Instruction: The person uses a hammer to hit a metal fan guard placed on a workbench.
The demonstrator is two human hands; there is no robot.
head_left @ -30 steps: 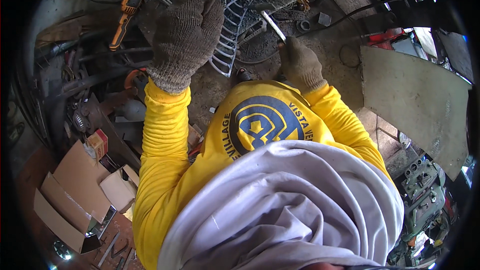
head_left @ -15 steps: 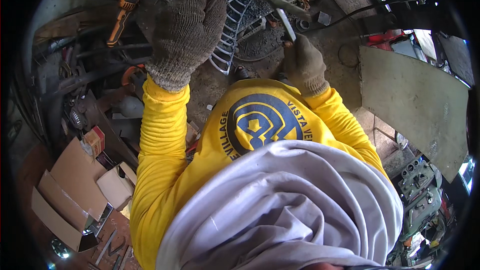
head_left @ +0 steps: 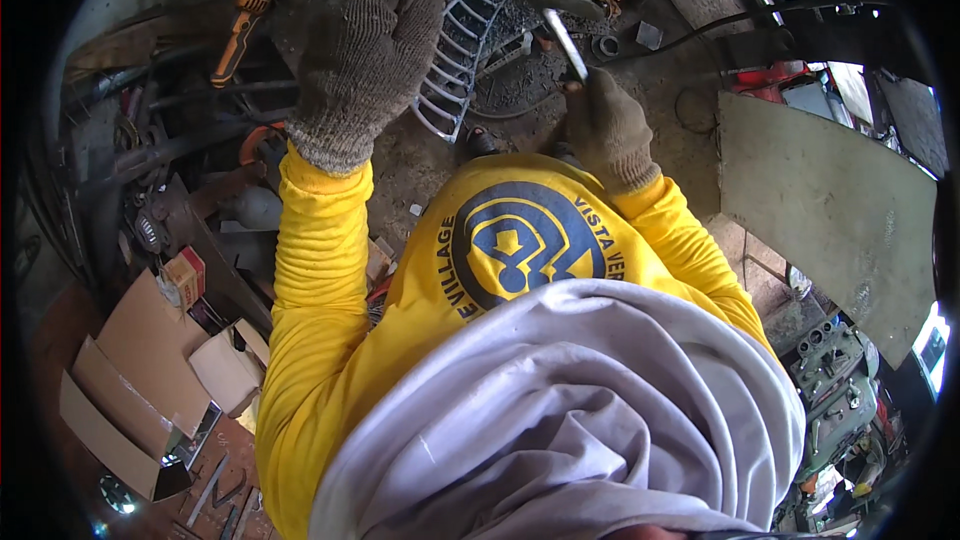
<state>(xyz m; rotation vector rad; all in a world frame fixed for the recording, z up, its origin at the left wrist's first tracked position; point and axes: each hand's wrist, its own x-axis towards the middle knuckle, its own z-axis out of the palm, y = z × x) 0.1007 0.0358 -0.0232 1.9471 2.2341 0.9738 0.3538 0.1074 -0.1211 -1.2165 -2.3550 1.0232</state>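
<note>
My left hand [head_left: 368, 55], in a brown-grey knitted glove, is closed beside the left edge of a curved metal grille [head_left: 452, 90] made of thin ribs. A dark rod-like piece shows by its fingers, but what it grips is hidden. In a matching glove, my right hand [head_left: 610, 125] is closed around the metal handle of a hammer [head_left: 567, 45]. The hammer's long dark head points toward the grille and lies over its right side in the picture; I cannot tell whether they touch.
An orange-and-black power tool [head_left: 256, 5] lies at upper left. Open cardboard boxes [head_left: 150, 360] stand at lower left. A large flat sheet panel [head_left: 820, 210] is on the right, with a green-grey machine [head_left: 835, 390] below it. Dark grit and scraps cover the work surface at the top.
My left hand and the grille have shifted slightly left and upward in the picture. The hammer head sits a little lower over the grille's right side. My right hand has barely moved.
</note>
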